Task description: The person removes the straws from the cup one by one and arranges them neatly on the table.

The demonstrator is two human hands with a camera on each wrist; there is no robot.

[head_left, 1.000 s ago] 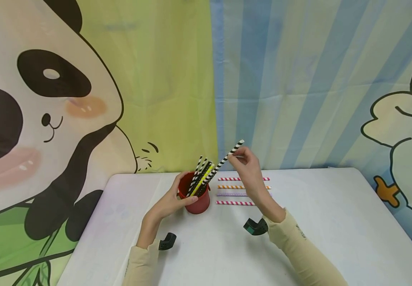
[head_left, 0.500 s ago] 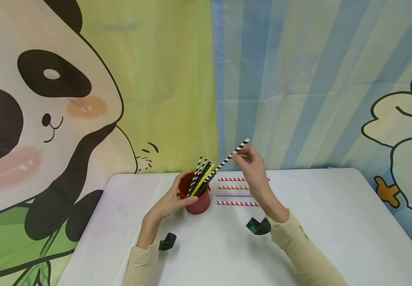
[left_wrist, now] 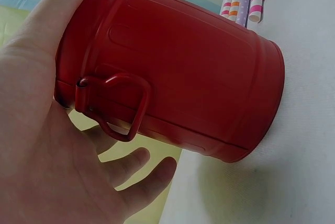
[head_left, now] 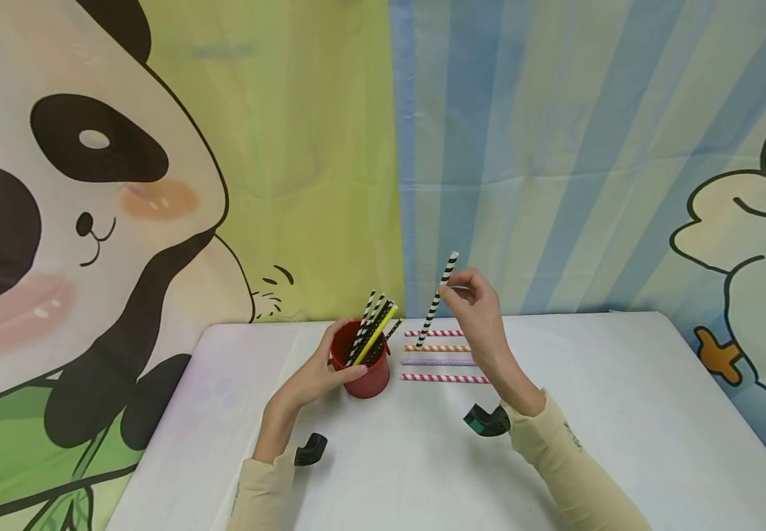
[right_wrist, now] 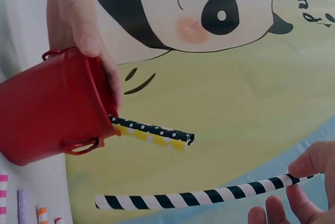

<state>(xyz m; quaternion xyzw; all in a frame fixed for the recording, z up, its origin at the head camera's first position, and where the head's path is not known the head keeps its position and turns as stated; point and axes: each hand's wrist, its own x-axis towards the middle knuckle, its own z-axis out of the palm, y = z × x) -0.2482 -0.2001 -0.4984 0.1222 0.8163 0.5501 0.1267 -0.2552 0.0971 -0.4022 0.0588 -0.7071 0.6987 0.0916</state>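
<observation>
My left hand (head_left: 313, 380) grips the rim of a small red metal bucket (head_left: 370, 383) with side handles, thumb on the near side and fingers round the far left. Several paper straws (head_left: 368, 332) lean inside it, black-and-white, dotted black and yellow. Thumb and fingertips of my right hand (head_left: 479, 313) pinch a black-and-white striped paper straw (head_left: 430, 317) near its upper end. That straw is clear of the bucket, steeply tilted, its lower end over the row of straws on the table. In the right wrist view the same striped straw (right_wrist: 191, 198) shows nearly full length.
Right of the bucket, parallel straws lie on the white table (head_left: 589, 413): a red-striped straw (head_left: 432, 333), an orange-striped straw (head_left: 439, 348), a lilac straw (head_left: 436, 362) and a pink-striped straw (head_left: 443, 378). A printed curtain (head_left: 316, 184) hangs behind the table.
My right hand has moved right, drawing the striped straw out of the bucket; the straw has swung steeper. My left hand and the bucket stay in place.
</observation>
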